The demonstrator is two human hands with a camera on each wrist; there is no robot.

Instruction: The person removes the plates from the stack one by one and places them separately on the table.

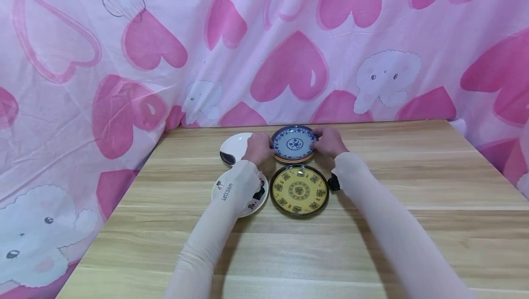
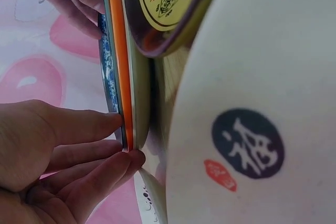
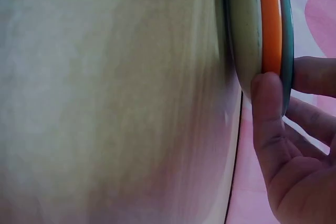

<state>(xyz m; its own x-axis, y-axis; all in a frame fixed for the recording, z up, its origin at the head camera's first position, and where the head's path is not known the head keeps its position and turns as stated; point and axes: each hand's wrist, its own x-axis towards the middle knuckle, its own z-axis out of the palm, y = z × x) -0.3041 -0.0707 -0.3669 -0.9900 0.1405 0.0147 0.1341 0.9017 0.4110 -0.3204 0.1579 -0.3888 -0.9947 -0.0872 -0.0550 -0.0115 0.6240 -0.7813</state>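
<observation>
- I see the stack (image 1: 294, 144) at the back of the wood surface (image 1: 446, 188), near the pink cloth (image 1: 289, 69); whether its base touches the surface I cannot tell.
- From the top down I make out a blue plate (image 1: 285, 140) with a floral pattern, an orange plate (image 2: 120, 51) and a pale plate (image 2: 139, 98); the wrist views show their rims close together.
- The left hand (image 1: 259, 147) pinches the stack's left rim; its fingers are narrow, the thumb at the blue plate, another finger by the pale plate's edge.
- The right hand (image 1: 329, 143) grips the right rim; its fingers lie on both faces, one tip against the orange plate's edge.
- Just in front of the stack I have the yellow plate (image 1: 299, 191), dark-rimmed and flat on the surface.
- To the left sits the rear plate (image 1: 237, 143), white with a dark patch, partly behind the left hand; nearer me is the front plate (image 1: 218, 191), white too, partly covered by the left sleeve (image 1: 206, 244).
</observation>
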